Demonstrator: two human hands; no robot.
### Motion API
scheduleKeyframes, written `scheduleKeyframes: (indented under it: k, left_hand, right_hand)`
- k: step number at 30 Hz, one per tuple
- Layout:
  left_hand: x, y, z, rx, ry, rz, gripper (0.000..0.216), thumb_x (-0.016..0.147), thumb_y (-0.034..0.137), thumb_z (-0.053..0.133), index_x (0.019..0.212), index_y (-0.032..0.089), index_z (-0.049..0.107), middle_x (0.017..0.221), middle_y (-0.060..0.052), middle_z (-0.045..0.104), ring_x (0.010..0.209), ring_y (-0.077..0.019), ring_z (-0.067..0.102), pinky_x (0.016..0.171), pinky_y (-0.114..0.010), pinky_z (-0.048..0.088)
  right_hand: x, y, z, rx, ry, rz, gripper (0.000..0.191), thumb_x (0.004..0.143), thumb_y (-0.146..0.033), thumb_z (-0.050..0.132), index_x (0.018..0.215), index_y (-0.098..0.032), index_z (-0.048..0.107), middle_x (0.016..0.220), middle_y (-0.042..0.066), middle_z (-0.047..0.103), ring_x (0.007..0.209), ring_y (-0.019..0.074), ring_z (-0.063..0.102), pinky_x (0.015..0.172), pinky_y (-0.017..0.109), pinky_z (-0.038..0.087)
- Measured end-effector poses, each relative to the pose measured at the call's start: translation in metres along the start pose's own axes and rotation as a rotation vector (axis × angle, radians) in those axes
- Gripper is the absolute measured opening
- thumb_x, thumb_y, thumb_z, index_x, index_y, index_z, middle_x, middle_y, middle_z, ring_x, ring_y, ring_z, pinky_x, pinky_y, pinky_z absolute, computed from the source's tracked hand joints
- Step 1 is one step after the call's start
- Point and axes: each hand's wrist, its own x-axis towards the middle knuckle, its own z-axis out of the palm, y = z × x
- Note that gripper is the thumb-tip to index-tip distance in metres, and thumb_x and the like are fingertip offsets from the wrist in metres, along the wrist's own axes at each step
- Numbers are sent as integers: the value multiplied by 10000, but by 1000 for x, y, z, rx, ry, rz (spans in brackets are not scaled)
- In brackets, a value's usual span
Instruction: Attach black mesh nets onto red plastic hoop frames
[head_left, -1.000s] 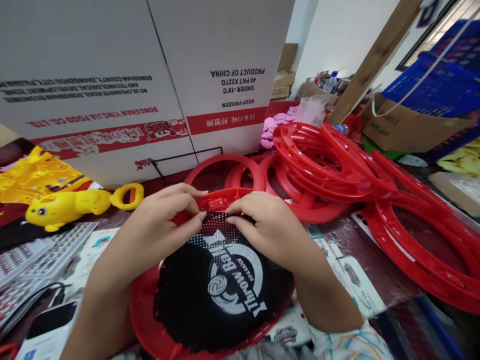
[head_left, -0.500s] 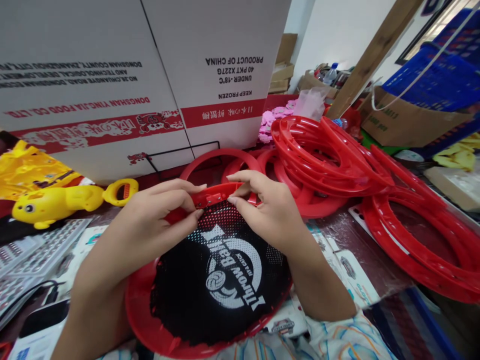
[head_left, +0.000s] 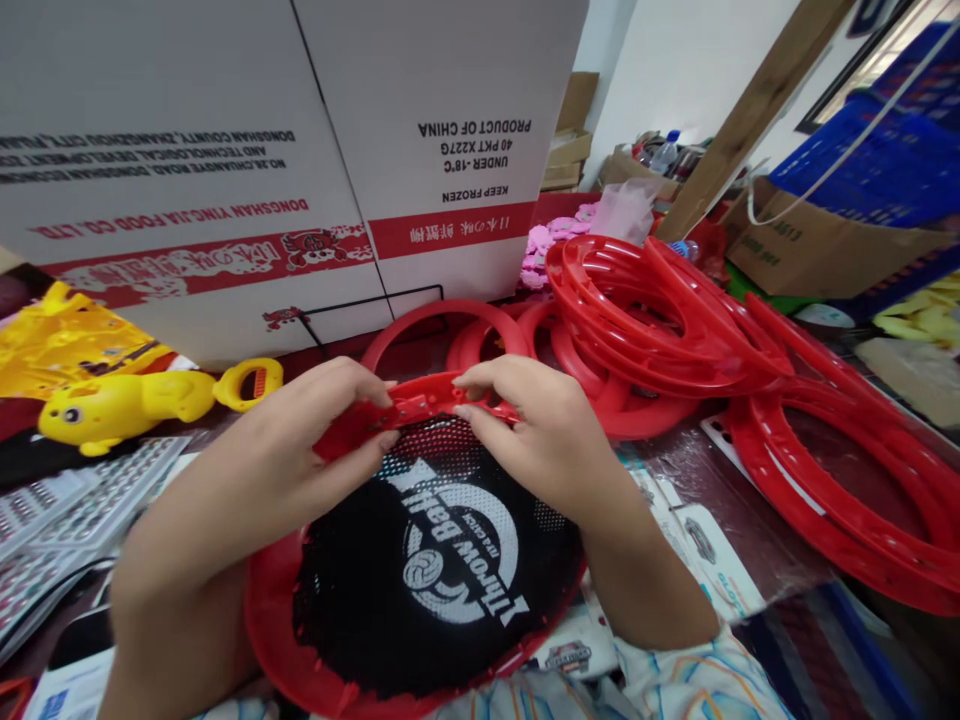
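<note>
A red plastic ring (head_left: pixel 270 620) lies in front of me, tilted up at its far edge. A black mesh net (head_left: pixel 360 580) printed with white "Throw Ball" lettering is stretched across it. My left hand (head_left: pixel 300 470) pinches the ring's far rim from the left, fingers closed on it. My right hand (head_left: pixel 540 440) grips the same far rim from the right, thumb and fingers pressed on the net's edge.
A pile of loose red rings (head_left: pixel 652 330) lies at centre right, with larger ones (head_left: pixel 840 470) further right. A big white carton (head_left: pixel 285 150) stands behind. A yellow toy (head_left: pixel 127 400) and grey keypad sheets (head_left: pixel 75 500) sit at left. Cardboard boxes and a blue crate (head_left: pixel 862 170) stand at right.
The ring's far edge has lifted and tilted toward me. Both hands have shifted along the far rim; the left hand now curls further over it.
</note>
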Motion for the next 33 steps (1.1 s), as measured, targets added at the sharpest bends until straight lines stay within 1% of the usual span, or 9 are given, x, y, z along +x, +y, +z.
scheduleKeyframes:
  k: [2,4,7,10,13,19,24,29,33]
  left_hand:
    - [-4,-10,-3,66,-57,-71,372,970,477,508,1288,285,499,1206,-32,581,1036,-212,614,888,-333,480]
    - [-7,-19,-4,135,-115,-117,488,969,573,446,1395,336,457,1202,-31,572,1013,-235,628,899,-359,475]
    - [-7,-24,-3,151,-157,-149,501,982,602,366,1384,335,500,1149,-35,587,989,-235,644,898,-352,489]
    - [-6,-22,-3,129,-158,-122,514,979,604,377,1376,306,512,1357,-45,569,1197,-256,595,1018,-356,468]
    - [-6,-20,-5,125,-151,-101,557,968,613,407,1404,281,503,1425,-39,584,1254,-259,579,1075,-373,452]
    - [-8,-29,-12,87,-182,-26,481,945,588,490,1362,357,555,1325,15,659,1167,-226,642,964,-295,515]
    - [-3,-30,-6,83,-238,-33,466,942,607,471,1323,363,584,1319,-28,618,1105,-239,654,919,-322,530]
    - [5,-23,2,64,-208,-22,470,952,603,461,1301,320,599,1237,-57,622,1057,-232,652,906,-327,528]
    - [12,-14,9,23,-154,10,414,980,539,450,1266,285,608,1245,-65,631,1088,-228,640,938,-335,517]
  right_hand:
    - [-3,-6,-10,-64,-81,29,65,918,-141,640,904,-134,703,885,47,708,811,157,646,739,264,480]
    - [-6,-12,-17,-157,-211,69,138,939,-168,621,844,-139,717,844,51,706,786,164,643,717,276,464]
    - [-9,-18,-15,-333,-402,106,179,955,-165,582,859,-144,731,828,70,721,764,190,656,681,306,438]
    - [-9,-19,-3,-483,-484,163,177,947,-131,554,894,-145,723,827,80,728,734,224,670,612,328,390]
    - [-7,-18,8,-528,-462,187,189,946,-116,535,889,-151,711,840,76,731,713,227,672,568,327,339]
    - [-5,-13,17,-463,-354,75,114,925,-149,605,861,-178,695,796,34,700,695,177,627,556,301,267]
    - [-1,-6,28,-452,-341,-6,120,927,-151,611,828,-159,679,764,37,676,681,169,597,560,297,251]
    - [0,-1,32,-415,-311,-9,156,955,-158,570,841,-143,676,785,41,665,712,165,580,614,295,305]
    - [1,0,22,-327,-274,28,172,983,-169,530,882,-126,662,849,59,663,773,171,573,692,291,368]
